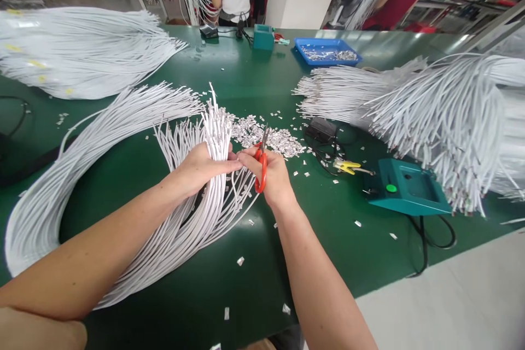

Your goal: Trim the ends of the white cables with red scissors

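Both hands are occupied over the green tabletop (328,262). The left hand (200,169) has its fingers wrapped around a bundle of white cables (217,131), gripped a short way below the ends. The right hand (274,178) carries a pair of scissors (263,167) with red handles; its thumb and fingertips are brought together against the left thumb. Whether those fingertips also pinch a single cable cannot be determined. Governing relation: the gripped cable ends lie just left of the right-hand fingers, with the left hand nearer, already on them. The long axis of this section stands close to upright, ends pointing up and away from the wearer; below the grip the cables curve down and left in a broad loop. The scissors run roughly parallel to it, blades away from the wearer, alongside the ends rather than across them. Blade gap: too small to judge. Beyond the hands, a pile of small silvery pieces (287,143) is spread on the tabletop, with strays scattered around. To the right are 1 yellow-handled tool (348,167) and 1 green device (410,188); 1 blue tray (333,62) sits farther back.
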Motion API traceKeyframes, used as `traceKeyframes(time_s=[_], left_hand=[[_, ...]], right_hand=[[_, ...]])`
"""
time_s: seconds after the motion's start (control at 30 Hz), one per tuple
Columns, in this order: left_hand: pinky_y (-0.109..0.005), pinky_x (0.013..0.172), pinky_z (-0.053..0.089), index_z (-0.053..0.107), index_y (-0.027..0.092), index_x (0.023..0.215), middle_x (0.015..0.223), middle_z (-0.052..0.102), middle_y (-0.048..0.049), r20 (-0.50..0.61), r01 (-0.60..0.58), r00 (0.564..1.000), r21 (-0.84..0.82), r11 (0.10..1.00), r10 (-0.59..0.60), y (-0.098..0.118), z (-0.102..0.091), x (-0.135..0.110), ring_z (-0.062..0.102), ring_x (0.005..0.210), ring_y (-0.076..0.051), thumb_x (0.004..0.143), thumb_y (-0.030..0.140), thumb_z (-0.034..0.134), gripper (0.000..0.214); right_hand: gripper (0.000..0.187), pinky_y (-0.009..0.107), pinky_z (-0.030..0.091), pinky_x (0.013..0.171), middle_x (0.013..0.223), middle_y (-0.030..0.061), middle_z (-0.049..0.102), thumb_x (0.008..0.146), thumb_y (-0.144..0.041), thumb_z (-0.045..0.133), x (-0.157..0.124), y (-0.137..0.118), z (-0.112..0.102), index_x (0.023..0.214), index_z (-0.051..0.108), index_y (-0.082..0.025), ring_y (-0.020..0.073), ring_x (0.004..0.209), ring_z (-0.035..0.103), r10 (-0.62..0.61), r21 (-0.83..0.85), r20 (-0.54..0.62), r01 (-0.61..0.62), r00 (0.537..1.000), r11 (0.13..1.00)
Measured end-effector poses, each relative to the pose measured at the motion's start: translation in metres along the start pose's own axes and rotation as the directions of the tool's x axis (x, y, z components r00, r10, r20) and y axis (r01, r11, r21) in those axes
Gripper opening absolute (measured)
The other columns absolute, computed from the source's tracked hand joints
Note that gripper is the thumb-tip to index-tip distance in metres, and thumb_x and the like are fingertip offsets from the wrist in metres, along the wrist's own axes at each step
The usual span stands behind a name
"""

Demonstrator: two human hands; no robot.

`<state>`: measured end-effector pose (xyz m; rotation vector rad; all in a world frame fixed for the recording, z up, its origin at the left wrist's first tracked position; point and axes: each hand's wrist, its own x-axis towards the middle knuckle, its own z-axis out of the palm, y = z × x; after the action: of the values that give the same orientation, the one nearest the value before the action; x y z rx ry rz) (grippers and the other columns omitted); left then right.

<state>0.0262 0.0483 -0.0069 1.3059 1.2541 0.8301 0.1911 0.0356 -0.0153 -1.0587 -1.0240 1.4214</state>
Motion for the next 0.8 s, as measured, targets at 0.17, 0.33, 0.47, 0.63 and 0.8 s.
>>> traceKeyframes(time_s=[0.17,0.33,0.47,0.63,0.8], left_hand=[[-0.037,0.082,0.048,0.07,0.018,0.09,0.091,0.07,-0.0067,0.153,0.076,0.986,-0.065,0.995,-0.065,0.006,-0.005,0.0,0.065,0.086,-0.022,0.07,0.032,0.077,0.025],[-0.038,0.076,0.047,0.067,0.019,0.087,0.073,0.064,-0.0025,0.189,0.06,0.98,0.013,0.998,-0.061,0.008,-0.003,-0.003,0.062,0.074,-0.021,0.073,0.038,0.076,0.025],[-0.04,0.085,0.046,0.063,0.021,0.084,0.074,0.066,0.0,0.234,0.018,0.972,0.03,0.999,-0.025,0.01,0.003,-0.007,0.064,0.079,-0.02,0.075,0.039,0.074,0.023],[-0.037,0.085,0.046,0.06,0.021,0.08,0.073,0.065,0.0023,0.299,0.019,0.954,-0.076,0.997,0.004,0.008,0.007,-0.008,0.065,0.079,-0.018,0.075,0.033,0.076,0.021],[-0.028,0.068,0.047,0.063,0.019,0.08,0.077,0.065,0.0009,0.145,0.052,0.989,-0.239,0.97,-0.018,0.003,0.009,-0.006,0.065,0.077,-0.017,0.069,0.028,0.081,0.023]], right_hand=[[0.017,0.03,0.046,0.074,0.068,-0.0019,0.064,0.067,-0.033,0.074,0.003,0.0,-0.006,0.07,0.068,-0.018,0.0143,0.068,0.056,-0.062,-0.042,-0.327,0.051,0.943,0.998],[0.02,0.03,0.044,0.079,0.073,-0.0007,0.063,0.07,-0.038,0.073,0.004,-0.004,-0.013,0.072,0.068,-0.018,0.0149,0.075,0.055,-0.234,-0.074,-0.438,0.224,0.868,0.972],[0.029,0.028,0.042,0.068,0.064,-0.0014,0.055,0.073,-0.042,0.073,0.003,-0.007,-0.014,0.059,0.063,-0.018,0.013,0.067,0.051,-0.123,0.073,-0.162,0.136,0.979,0.988],[0.021,0.026,0.042,0.065,0.063,-0.0034,0.053,0.068,-0.035,0.08,0.002,-0.007,-0.012,0.065,0.067,-0.019,0.0109,0.063,0.048,-0.043,0.219,0.008,0.04,0.999,0.975],[0.018,0.028,0.045,0.068,0.065,-0.0034,0.059,0.066,-0.033,0.08,-0.003,-0.006,-0.002,0.068,0.068,-0.019,0.0113,0.062,0.054,-0.051,0.19,0.037,0.043,0.998,0.981]])
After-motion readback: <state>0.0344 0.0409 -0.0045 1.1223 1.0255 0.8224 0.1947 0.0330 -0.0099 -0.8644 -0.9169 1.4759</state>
